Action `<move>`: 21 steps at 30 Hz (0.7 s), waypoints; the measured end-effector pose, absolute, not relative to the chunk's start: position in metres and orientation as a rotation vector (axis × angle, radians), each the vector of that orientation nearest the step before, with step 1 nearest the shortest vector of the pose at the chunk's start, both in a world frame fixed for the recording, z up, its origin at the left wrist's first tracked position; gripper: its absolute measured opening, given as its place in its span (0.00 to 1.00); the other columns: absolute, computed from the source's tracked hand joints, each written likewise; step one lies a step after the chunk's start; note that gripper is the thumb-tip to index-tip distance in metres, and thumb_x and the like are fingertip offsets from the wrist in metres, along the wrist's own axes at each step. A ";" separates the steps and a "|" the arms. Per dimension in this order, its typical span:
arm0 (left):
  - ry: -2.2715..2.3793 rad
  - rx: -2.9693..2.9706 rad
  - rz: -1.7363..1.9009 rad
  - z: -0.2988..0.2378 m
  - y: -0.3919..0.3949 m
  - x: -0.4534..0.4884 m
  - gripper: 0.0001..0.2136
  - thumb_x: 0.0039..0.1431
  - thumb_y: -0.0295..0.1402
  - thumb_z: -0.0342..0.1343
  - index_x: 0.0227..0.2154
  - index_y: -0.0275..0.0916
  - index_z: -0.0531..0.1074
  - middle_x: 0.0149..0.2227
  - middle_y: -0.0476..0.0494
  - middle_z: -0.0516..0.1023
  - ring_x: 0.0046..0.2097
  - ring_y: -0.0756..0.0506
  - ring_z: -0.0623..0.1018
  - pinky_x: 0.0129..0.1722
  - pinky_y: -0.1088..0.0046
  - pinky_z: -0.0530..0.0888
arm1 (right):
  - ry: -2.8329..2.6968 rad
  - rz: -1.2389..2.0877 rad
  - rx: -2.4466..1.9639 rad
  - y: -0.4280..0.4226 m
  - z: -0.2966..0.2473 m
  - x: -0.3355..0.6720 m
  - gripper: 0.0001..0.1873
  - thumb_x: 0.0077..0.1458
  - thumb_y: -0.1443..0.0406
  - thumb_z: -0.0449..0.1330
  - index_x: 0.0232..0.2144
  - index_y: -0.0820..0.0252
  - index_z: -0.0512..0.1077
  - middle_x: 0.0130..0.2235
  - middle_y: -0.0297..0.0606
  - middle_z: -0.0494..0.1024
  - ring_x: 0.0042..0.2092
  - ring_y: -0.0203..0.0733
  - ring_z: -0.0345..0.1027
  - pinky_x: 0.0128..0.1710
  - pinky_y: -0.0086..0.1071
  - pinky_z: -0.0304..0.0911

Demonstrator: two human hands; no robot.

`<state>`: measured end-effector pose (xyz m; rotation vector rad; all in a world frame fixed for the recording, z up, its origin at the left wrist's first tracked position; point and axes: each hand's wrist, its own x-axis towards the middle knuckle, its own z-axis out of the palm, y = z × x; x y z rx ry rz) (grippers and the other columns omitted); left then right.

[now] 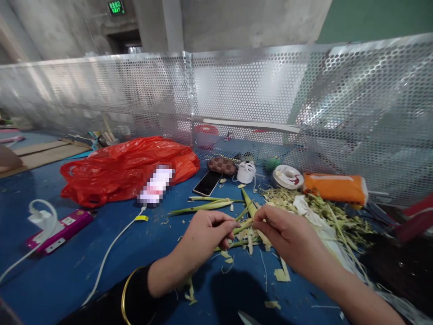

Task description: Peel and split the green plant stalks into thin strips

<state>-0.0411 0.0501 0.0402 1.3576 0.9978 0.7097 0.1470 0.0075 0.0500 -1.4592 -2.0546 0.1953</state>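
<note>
My left hand (203, 234) and my right hand (284, 232) meet over a blue table (67, 271), both pinching thin green leaf strips (245, 216) between the fingertips. The strips cross between the two hands and stick up past my right thumb. Under the hands lie cut scraps (248, 243) of the same leaf. Two longer green strips (206, 205) lie flat just beyond my left hand. A gold bangle (126, 293) sits on my left wrist.
A red plastic bag (125, 169) lies at the back left, with a black phone (207, 182), a small checkered pouch (221, 165) and a tape roll (287, 176) beyond the hands. An orange pack (334, 187) and a heap of leaf trimmings (324, 212) sit right. A pink power strip (59, 230) lies left. A perforated metal screen (257, 90) closes the back.
</note>
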 end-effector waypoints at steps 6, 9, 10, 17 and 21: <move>0.981 1.551 0.556 0.034 0.050 -0.041 0.09 0.52 0.33 0.53 0.25 0.33 0.76 0.21 0.51 0.71 0.21 0.53 0.69 0.24 0.77 0.68 | -2.158 -0.105 -1.283 0.007 0.050 0.147 0.08 0.60 0.68 0.51 0.29 0.57 0.66 0.27 0.34 0.73 0.28 0.37 0.66 0.26 0.28 0.53; 0.954 1.744 0.475 0.033 0.048 -0.042 0.10 0.53 0.31 0.51 0.24 0.34 0.76 0.20 0.51 0.71 0.22 0.52 0.70 0.24 0.78 0.67 | -2.220 -0.195 -1.277 0.007 0.044 0.144 0.10 0.60 0.66 0.50 0.27 0.57 0.66 0.26 0.35 0.72 0.26 0.38 0.63 0.25 0.29 0.50; 0.931 1.830 0.445 0.034 0.047 -0.042 0.10 0.53 0.29 0.51 0.25 0.35 0.77 0.21 0.51 0.72 0.22 0.52 0.71 0.24 0.78 0.66 | -2.241 -0.189 -1.293 0.008 0.043 0.144 0.10 0.60 0.66 0.50 0.27 0.57 0.66 0.26 0.35 0.71 0.25 0.38 0.62 0.24 0.29 0.49; 0.719 1.969 0.529 0.044 0.044 -0.044 0.08 0.55 0.30 0.53 0.25 0.36 0.76 0.23 0.51 0.72 0.25 0.52 0.71 0.28 0.79 0.66 | -1.930 0.807 -1.387 0.023 0.043 0.151 0.12 0.58 0.61 0.54 0.24 0.57 0.63 0.21 0.28 0.63 0.24 0.34 0.56 0.23 0.26 0.50; 0.845 1.749 0.790 0.043 0.049 -0.044 0.10 0.57 0.34 0.53 0.24 0.36 0.73 0.22 0.51 0.70 0.24 0.52 0.70 0.26 0.79 0.67 | -1.731 1.058 -1.371 0.029 0.028 0.144 0.13 0.59 0.59 0.50 0.25 0.57 0.62 0.18 0.23 0.53 0.19 0.32 0.46 0.19 0.26 0.46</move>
